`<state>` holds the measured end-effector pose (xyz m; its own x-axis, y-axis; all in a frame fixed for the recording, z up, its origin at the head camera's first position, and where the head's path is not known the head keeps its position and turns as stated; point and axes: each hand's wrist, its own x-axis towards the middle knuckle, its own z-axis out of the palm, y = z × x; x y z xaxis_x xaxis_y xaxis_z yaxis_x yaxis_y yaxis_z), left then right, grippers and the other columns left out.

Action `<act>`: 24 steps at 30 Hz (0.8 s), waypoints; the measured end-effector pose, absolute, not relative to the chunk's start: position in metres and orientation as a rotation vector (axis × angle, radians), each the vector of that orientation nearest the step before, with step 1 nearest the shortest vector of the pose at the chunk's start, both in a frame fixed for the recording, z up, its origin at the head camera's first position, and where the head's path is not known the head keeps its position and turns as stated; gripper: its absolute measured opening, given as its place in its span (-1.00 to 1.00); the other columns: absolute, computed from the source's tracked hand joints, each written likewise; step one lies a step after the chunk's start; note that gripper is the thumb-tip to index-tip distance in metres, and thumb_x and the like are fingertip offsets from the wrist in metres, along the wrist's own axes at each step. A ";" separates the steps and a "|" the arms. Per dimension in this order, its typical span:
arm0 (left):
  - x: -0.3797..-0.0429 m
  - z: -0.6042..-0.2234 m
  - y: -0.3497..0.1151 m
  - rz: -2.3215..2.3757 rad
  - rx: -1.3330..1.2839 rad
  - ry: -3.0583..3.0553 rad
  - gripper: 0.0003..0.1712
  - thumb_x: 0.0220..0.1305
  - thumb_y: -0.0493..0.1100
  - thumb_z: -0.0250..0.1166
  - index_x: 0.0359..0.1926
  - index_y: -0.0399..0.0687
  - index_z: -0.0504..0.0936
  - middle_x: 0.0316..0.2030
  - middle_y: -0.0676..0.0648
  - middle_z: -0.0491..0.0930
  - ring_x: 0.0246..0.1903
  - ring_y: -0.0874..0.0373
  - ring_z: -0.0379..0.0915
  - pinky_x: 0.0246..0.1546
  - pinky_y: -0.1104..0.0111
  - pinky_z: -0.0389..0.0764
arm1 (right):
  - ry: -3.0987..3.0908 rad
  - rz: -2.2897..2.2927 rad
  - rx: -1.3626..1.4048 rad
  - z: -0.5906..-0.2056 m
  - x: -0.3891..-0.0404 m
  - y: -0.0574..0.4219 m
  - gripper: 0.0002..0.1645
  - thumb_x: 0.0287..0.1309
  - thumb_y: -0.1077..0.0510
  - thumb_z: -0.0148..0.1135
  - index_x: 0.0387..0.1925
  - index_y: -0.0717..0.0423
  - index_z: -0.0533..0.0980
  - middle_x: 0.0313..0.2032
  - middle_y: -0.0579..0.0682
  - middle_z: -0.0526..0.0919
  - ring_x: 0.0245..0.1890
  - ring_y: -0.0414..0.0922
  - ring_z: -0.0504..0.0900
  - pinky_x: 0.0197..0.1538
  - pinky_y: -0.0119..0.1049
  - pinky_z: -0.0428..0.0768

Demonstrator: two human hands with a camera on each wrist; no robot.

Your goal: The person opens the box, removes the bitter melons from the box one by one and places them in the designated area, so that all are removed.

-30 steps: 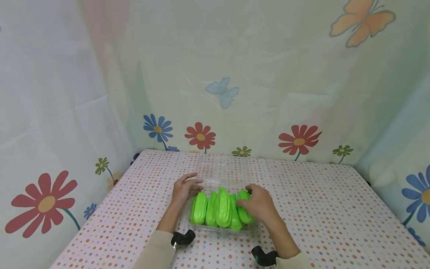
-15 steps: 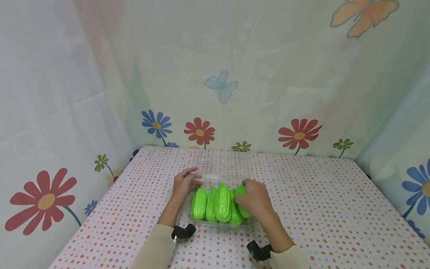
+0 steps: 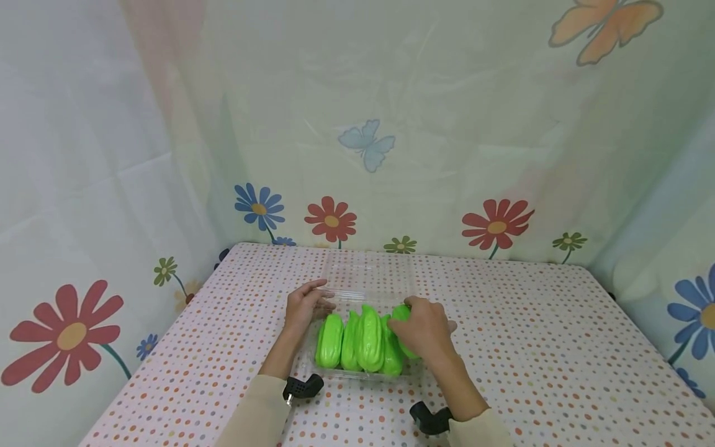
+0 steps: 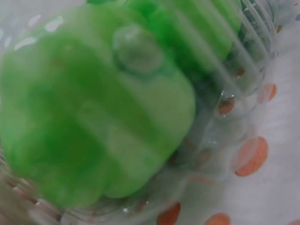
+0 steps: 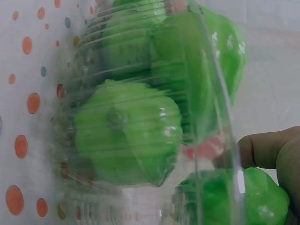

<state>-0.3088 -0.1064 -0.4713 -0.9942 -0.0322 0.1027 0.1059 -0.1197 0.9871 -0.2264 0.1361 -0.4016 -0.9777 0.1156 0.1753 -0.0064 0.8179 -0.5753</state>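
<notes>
A clear plastic clamshell box [image 3: 357, 374] lies with its lid folded back, holding several bright green, ridged, elongated vegetables [image 3: 369, 341] side by side. My right hand [image 3: 427, 328] grips the rightmost green vegetable [image 3: 402, 312], thumb on its left side; the hand covers much of it. In the right wrist view, the thumb [image 5: 267, 147] lies against that vegetable's near end [image 5: 265, 199]. My left hand [image 3: 301, 308] stays at the box's far left corner, fingers loosely bent with nothing visibly held. The left wrist view shows a vegetable's end [image 4: 89, 108] through the clear wall.
The transparent lid [image 3: 368, 270] extends behind the box on the table [image 3: 519, 347] with its dotted cover. Flower-printed cloth [image 3: 424, 124] hangs behind and on both sides. Black wrist cameras [image 3: 304, 387] sit on both wrists.
The right hand and the rightmost vegetable have shifted slightly leftward and away, and the hand now covers more of it. The left hand keeps its place. The head view has tilted slightly.
</notes>
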 end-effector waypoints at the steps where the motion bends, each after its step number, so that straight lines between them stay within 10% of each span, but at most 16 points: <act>1: -0.309 -0.471 -0.107 -2.286 -0.079 -2.017 -0.58 0.46 -0.29 0.12 0.27 -0.34 0.54 -0.10 -0.43 0.69 -0.39 -0.03 0.75 -0.29 0.20 0.77 | -2.792 0.904 -0.081 -0.401 -0.226 0.137 -0.32 0.00 0.00 0.45 0.10 0.35 0.61 -0.18 0.26 0.72 -0.22 0.15 0.60 -0.17 0.23 0.39; 9: -0.308 -0.468 -0.109 -2.352 -0.059 -2.008 -0.56 0.46 -0.28 0.14 0.31 -0.30 0.51 -0.09 -0.40 0.70 -0.32 -0.06 0.76 -0.22 0.18 0.76 | -2.601 1.184 0.036 -0.398 -0.230 0.150 -0.38 0.00 0.18 0.36 0.13 0.38 0.59 -0.12 0.27 0.73 -0.25 0.03 0.67 -0.29 -0.17 0.67; 24: -0.310 -0.468 -0.111 -2.369 -0.073 -2.022 -0.55 0.44 -0.29 0.17 0.29 -0.33 0.52 -0.07 -0.41 0.68 -0.33 -0.03 0.75 -0.19 0.18 0.75 | -2.332 1.337 -0.013 -0.402 -0.240 0.176 -0.53 0.15 0.17 0.36 0.09 0.27 0.61 -0.04 0.23 0.72 0.00 0.09 0.67 -0.03 -0.03 0.66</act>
